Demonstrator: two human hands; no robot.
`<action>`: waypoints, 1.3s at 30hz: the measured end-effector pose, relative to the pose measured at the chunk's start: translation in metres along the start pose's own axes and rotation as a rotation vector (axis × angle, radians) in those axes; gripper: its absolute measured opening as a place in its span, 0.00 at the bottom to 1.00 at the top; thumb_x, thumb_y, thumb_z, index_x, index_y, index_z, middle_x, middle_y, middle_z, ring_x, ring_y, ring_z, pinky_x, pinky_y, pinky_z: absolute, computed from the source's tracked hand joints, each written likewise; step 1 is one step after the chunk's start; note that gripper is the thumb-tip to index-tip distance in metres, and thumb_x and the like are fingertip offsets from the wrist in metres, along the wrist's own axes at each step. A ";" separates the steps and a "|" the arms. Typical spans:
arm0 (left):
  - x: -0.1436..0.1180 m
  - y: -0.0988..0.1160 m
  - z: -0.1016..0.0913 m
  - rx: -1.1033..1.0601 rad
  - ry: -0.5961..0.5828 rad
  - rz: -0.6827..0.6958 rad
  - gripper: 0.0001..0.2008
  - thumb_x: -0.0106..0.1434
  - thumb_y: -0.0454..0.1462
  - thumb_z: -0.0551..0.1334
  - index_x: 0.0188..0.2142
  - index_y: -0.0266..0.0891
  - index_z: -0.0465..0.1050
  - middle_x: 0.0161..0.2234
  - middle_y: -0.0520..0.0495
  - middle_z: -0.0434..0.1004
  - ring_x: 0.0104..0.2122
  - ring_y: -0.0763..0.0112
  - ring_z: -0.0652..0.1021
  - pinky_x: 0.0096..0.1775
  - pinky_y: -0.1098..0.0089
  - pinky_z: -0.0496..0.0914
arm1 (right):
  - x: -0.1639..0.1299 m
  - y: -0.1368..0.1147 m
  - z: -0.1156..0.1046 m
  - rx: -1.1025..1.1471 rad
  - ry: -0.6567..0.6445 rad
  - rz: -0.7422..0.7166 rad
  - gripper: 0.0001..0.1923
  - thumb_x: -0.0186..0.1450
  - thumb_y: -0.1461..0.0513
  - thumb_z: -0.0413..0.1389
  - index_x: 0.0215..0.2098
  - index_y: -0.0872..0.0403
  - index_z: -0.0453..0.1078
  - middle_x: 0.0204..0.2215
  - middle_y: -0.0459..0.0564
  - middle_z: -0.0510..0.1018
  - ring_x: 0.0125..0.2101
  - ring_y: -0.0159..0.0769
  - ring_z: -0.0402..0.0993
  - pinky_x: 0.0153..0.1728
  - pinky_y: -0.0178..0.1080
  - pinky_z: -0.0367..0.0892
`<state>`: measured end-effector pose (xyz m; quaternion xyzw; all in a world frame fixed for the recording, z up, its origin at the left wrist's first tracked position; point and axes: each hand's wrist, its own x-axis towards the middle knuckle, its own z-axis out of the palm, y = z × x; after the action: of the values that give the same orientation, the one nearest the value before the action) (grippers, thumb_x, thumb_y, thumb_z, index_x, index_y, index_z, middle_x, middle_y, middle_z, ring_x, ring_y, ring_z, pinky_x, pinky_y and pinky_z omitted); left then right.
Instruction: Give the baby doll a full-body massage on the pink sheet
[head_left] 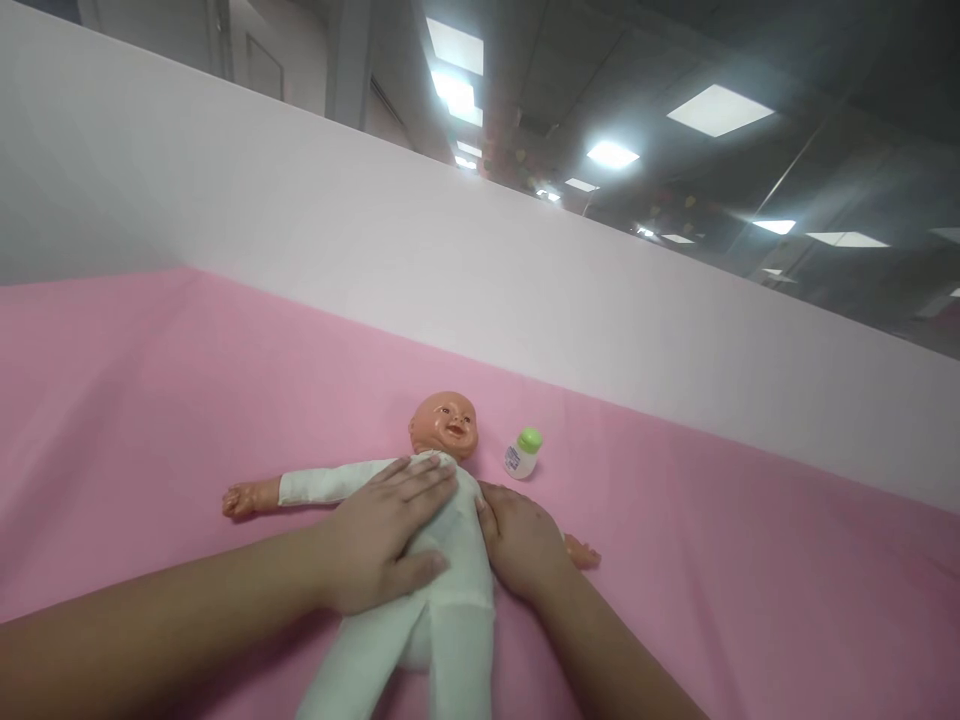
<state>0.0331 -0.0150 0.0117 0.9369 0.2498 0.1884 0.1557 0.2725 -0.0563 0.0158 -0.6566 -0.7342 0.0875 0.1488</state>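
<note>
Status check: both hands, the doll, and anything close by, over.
Left hand flat on doll chest, holding nothing. Right hand pressed against doll's side, over its arm. Doll on its back on pink sheet. Small green-capped bottle upright beside the head, untouched.

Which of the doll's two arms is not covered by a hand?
The doll's arm stretched toward image left, in the white sleeve, lies uncovered. The other arm is hidden under the right hand; only its small hand shows. The left hand rests on the chest.

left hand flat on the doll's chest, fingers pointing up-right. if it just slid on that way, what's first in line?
Likely the doll's head: the left hand lies on the doll with its fingers aimed at the neck and chin. The small green-capped bottle stands further right, probably off that line, though depth is hard to judge.
</note>
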 end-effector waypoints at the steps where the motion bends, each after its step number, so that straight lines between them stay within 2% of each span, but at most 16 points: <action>1: 0.001 -0.002 0.003 0.011 0.046 -0.061 0.37 0.70 0.52 0.56 0.72 0.40 0.52 0.72 0.38 0.52 0.70 0.47 0.56 0.68 0.44 0.51 | 0.000 0.000 0.000 0.005 0.000 -0.001 0.22 0.76 0.52 0.42 0.49 0.49 0.76 0.45 0.51 0.82 0.46 0.43 0.78 0.46 0.41 0.66; 5: 0.006 -0.007 0.009 0.036 0.171 -0.256 0.34 0.70 0.49 0.55 0.69 0.33 0.60 0.68 0.36 0.63 0.66 0.50 0.66 0.66 0.52 0.60 | 0.001 0.003 0.002 0.013 0.008 0.006 0.22 0.76 0.52 0.42 0.51 0.49 0.76 0.48 0.52 0.82 0.48 0.44 0.78 0.48 0.44 0.68; 9: 0.010 -0.013 0.005 0.000 0.217 -0.334 0.25 0.72 0.47 0.52 0.61 0.38 0.71 0.57 0.40 0.78 0.56 0.53 0.76 0.59 0.55 0.68 | -0.006 0.001 0.003 0.020 0.123 -0.046 0.23 0.75 0.54 0.44 0.61 0.52 0.70 0.59 0.55 0.75 0.60 0.47 0.69 0.60 0.50 0.63; 11: 0.012 -0.016 0.002 -0.035 0.223 -0.334 0.22 0.72 0.47 0.51 0.55 0.40 0.75 0.51 0.42 0.82 0.52 0.53 0.79 0.54 0.56 0.70 | -0.017 -0.006 0.000 0.049 0.178 -0.193 0.25 0.75 0.53 0.46 0.65 0.53 0.66 0.64 0.56 0.70 0.65 0.47 0.63 0.65 0.51 0.58; 13: 0.013 -0.018 0.001 -0.062 0.221 -0.332 0.21 0.73 0.47 0.50 0.51 0.42 0.77 0.48 0.42 0.83 0.49 0.53 0.80 0.51 0.57 0.71 | -0.030 -0.019 -0.002 0.087 0.172 -0.427 0.27 0.74 0.50 0.48 0.67 0.53 0.63 0.66 0.55 0.66 0.67 0.46 0.59 0.67 0.51 0.56; 17: 0.012 -0.018 0.000 -0.077 0.222 -0.326 0.20 0.72 0.47 0.50 0.50 0.43 0.77 0.45 0.42 0.83 0.48 0.53 0.80 0.50 0.57 0.71 | -0.045 -0.045 0.006 0.134 -0.009 -0.868 0.29 0.74 0.48 0.48 0.69 0.48 0.58 0.67 0.50 0.66 0.67 0.41 0.60 0.70 0.47 0.51; 20: 0.012 -0.017 0.001 -0.068 0.229 -0.330 0.21 0.72 0.47 0.49 0.51 0.43 0.77 0.46 0.41 0.83 0.49 0.53 0.80 0.52 0.57 0.70 | -0.045 -0.055 0.018 0.112 -0.101 -0.986 0.24 0.77 0.55 0.43 0.69 0.46 0.57 0.66 0.46 0.67 0.68 0.35 0.58 0.69 0.42 0.50; 22: 0.012 -0.018 0.001 -0.067 0.221 -0.328 0.21 0.73 0.47 0.49 0.49 0.42 0.77 0.45 0.41 0.83 0.48 0.53 0.80 0.51 0.57 0.70 | -0.044 -0.056 0.019 0.109 -0.132 -0.958 0.26 0.77 0.53 0.45 0.71 0.48 0.54 0.68 0.47 0.65 0.69 0.36 0.55 0.70 0.44 0.48; 23: 0.012 -0.018 0.001 -0.073 0.213 -0.323 0.21 0.73 0.47 0.49 0.49 0.42 0.77 0.44 0.41 0.83 0.47 0.53 0.80 0.51 0.58 0.70 | -0.043 -0.055 0.018 0.115 -0.140 -0.915 0.30 0.76 0.49 0.47 0.72 0.49 0.51 0.69 0.49 0.62 0.70 0.39 0.53 0.71 0.46 0.46; 26: 0.013 -0.019 0.002 -0.103 0.200 -0.298 0.21 0.74 0.47 0.48 0.47 0.42 0.77 0.44 0.41 0.83 0.46 0.54 0.81 0.50 0.59 0.71 | -0.040 -0.048 0.007 0.116 -0.152 -0.708 0.43 0.71 0.42 0.51 0.74 0.52 0.45 0.72 0.54 0.54 0.72 0.47 0.46 0.71 0.55 0.38; 31: 0.013 -0.022 0.005 -0.118 0.240 -0.292 0.21 0.75 0.45 0.47 0.49 0.41 0.77 0.48 0.42 0.82 0.50 0.55 0.80 0.54 0.58 0.69 | -0.022 -0.024 0.001 0.080 -0.147 -0.444 0.38 0.74 0.45 0.46 0.75 0.52 0.43 0.74 0.55 0.46 0.73 0.47 0.38 0.71 0.58 0.37; 34: 0.013 -0.024 0.007 -0.107 0.252 -0.314 0.22 0.74 0.46 0.47 0.48 0.41 0.77 0.49 0.41 0.82 0.51 0.54 0.80 0.54 0.58 0.69 | -0.010 -0.010 0.006 0.090 -0.142 -0.306 0.39 0.74 0.45 0.45 0.75 0.53 0.41 0.74 0.57 0.46 0.73 0.47 0.40 0.70 0.57 0.43; 39: 0.014 -0.026 0.005 -0.022 0.219 -0.310 0.25 0.74 0.48 0.45 0.49 0.40 0.77 0.49 0.39 0.82 0.49 0.53 0.80 0.54 0.55 0.68 | -0.004 -0.001 0.009 0.088 -0.059 -0.197 0.36 0.75 0.48 0.45 0.74 0.56 0.47 0.71 0.59 0.57 0.70 0.47 0.53 0.68 0.52 0.51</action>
<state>0.0365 0.0126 0.0010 0.8593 0.4047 0.2658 0.1649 0.2683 -0.0597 0.0070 -0.5713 -0.7946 0.1239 0.1637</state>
